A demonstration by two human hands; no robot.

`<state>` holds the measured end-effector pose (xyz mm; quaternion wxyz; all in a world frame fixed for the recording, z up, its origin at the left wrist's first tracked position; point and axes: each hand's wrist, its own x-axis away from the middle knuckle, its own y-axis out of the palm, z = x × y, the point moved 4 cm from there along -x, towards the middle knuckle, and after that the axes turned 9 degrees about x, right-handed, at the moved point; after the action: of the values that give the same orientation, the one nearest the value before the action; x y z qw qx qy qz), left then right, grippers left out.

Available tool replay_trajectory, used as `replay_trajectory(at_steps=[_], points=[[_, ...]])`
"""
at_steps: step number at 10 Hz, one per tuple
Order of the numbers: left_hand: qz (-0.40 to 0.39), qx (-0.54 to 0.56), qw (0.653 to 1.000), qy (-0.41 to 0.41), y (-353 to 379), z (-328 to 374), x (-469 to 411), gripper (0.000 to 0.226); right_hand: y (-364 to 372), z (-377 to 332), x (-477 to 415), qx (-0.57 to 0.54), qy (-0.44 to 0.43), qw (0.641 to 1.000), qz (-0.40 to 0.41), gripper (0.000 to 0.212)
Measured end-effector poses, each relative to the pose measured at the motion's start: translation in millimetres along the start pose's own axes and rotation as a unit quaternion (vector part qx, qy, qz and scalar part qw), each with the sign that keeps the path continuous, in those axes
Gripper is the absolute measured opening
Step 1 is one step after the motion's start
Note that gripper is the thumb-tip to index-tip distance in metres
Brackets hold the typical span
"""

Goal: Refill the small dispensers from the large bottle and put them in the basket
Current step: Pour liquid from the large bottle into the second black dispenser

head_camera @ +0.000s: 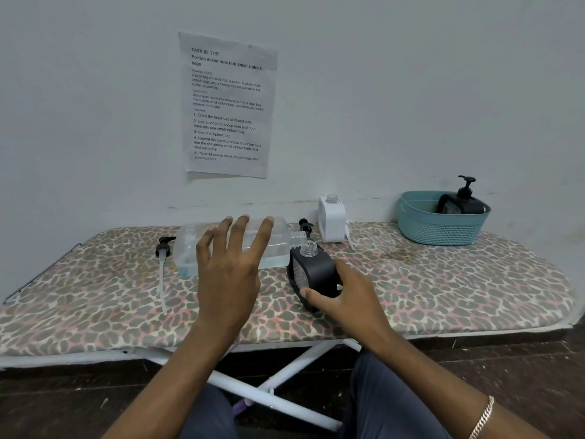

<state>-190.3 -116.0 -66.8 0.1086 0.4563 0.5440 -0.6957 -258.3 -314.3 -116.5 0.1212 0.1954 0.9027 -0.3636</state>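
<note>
A large clear bottle (pixel 278 242) is tipped on its side, its open neck right over the open mouth of a small black dispenser (pixel 311 269) on the ironing board. My left hand (pixel 229 264) is wrapped around the bottle's middle, fingers spread over it. My right hand (pixel 343 291) grips the black dispenser from its right side. A white dispenser (pixel 330 218) without a pump stands behind, near the wall. A teal basket (pixel 440 223) at the far right holds another black dispenser with its pump (pixel 463 201).
A loose black pump with a long tube (pixel 163 267) lies at the left of the leopard-print board (pixel 443 286). Another black pump head (pixel 305 226) lies behind the bottle's neck. A printed sheet (pixel 226 104) hangs on the wall.
</note>
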Motion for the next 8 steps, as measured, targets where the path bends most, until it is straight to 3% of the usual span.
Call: replay_trajectory(at_steps=[8], points=[[-0.004, 0.002, 1.000, -0.001, 0.1, 0.4, -0.4, 0.093, -2.8, -0.5, -0.5, 0.011, -0.007, 1.000, -0.024, 0.037]])
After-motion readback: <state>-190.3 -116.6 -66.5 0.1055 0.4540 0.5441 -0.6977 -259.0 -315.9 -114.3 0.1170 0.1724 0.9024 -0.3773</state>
